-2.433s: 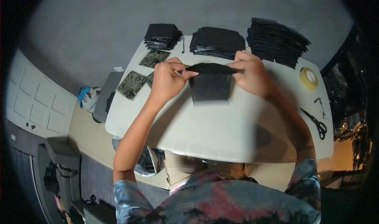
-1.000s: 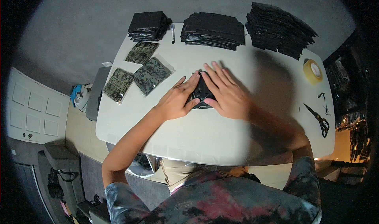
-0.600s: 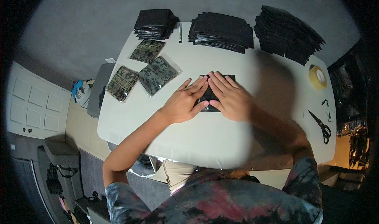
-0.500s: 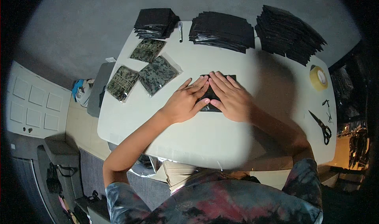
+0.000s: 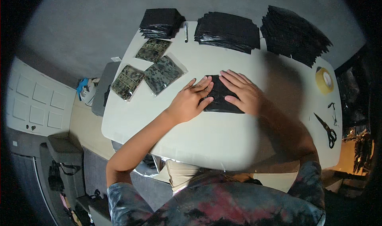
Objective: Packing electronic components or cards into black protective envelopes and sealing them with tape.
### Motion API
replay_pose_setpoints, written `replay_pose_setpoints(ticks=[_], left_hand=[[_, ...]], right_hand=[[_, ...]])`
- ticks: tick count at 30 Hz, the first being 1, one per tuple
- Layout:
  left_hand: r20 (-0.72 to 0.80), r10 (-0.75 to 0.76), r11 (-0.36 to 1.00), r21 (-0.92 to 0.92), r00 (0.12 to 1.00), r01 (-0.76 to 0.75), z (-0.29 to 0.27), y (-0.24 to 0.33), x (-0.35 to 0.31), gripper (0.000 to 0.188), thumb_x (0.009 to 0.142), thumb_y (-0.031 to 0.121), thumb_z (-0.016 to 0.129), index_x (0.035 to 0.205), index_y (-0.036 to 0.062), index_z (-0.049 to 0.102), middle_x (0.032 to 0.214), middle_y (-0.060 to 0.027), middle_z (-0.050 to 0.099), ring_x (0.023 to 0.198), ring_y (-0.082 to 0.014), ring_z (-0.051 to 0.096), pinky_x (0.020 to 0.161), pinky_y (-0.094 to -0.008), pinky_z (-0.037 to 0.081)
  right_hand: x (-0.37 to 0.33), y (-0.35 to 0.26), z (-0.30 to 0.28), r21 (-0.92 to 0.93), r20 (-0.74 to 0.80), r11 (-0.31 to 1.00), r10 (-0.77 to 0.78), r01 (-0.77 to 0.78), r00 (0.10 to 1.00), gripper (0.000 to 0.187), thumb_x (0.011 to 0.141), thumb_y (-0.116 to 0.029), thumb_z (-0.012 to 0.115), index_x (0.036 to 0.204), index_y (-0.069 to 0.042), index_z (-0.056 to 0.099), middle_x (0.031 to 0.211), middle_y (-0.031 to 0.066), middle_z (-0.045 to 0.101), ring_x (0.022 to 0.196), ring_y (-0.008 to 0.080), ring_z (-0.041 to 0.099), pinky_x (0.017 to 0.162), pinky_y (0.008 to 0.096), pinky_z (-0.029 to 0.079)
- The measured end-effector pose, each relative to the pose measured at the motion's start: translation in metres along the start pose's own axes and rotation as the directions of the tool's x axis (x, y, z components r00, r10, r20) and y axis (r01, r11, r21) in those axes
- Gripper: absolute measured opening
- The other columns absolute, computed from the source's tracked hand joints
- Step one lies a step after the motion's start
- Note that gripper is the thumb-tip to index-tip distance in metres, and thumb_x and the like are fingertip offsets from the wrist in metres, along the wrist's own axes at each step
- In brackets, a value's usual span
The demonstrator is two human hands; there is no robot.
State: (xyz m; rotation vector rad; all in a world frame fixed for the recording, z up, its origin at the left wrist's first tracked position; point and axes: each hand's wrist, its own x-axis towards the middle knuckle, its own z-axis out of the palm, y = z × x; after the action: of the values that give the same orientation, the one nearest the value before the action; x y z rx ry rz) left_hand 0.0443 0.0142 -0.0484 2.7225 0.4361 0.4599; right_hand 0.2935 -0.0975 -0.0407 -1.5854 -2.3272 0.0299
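A flat black plastic packet (image 5: 221, 93) lies in the middle of the white table. My left hand (image 5: 191, 99) rests on its left side, fingers stretched out and palm down. Over the packet's right part lies my right hand (image 5: 245, 92), flat with its fingers extended. Neither hand grips anything; the packet's outer edges are partly covered by them. To the left of my left hand are clear-wrapped camouflage packs: a greyer one (image 5: 164, 74), a strapped-looking one (image 5: 128, 82) and another (image 5: 153, 49) farther back.
Stacks of black plastic packets stand along the far edge: left (image 5: 161, 22), middle (image 5: 227, 31) and right (image 5: 293, 35). A marker (image 5: 186, 32) lies between two stacks. On the right are a tape roll (image 5: 325, 81), black scissors (image 5: 328, 131) and dark thread-like scraps (image 5: 333, 111).
My right hand has slid to the right, away from my left hand, uncovering more of the black packet. The whole view has shifted slightly.
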Motion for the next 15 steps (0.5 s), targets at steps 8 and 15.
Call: replay_pose_setpoints(ticks=[8,15], left_hand=[[0.037,-0.084,0.988,-0.126,0.996,0.088,-0.003,-0.001,0.001,0.048,0.102,0.02,0.064,0.145,-0.0009,0.058,0.158,-0.0184,0.049,0.15,-0.032,0.044,0.126,-0.053,0.029],[0.038,-0.104,0.989,-0.1,0.994,0.107,-0.004,-0.002,0.0,0.046,0.101,0.016,0.063,0.144,-0.0007,0.059,0.157,-0.017,0.05,0.149,-0.0321,0.044,0.126,-0.0527,0.029]], right_hand=[[-0.004,0.004,0.001,0.02,0.053,1.0,0.008,-0.009,0.999,0.064,0.108,-0.033,0.055,0.159,0.0,0.037,0.166,0.0204,0.035,0.155,0.0366,0.031,0.127,0.0493,0.026],[-0.016,-0.03,-0.031,-0.032,-0.074,0.99,-0.137,0.134,0.988,0.045,0.097,-0.033,0.068,0.126,0.001,0.066,0.134,0.0172,0.056,0.136,0.0332,0.047,0.118,0.0513,0.037]])
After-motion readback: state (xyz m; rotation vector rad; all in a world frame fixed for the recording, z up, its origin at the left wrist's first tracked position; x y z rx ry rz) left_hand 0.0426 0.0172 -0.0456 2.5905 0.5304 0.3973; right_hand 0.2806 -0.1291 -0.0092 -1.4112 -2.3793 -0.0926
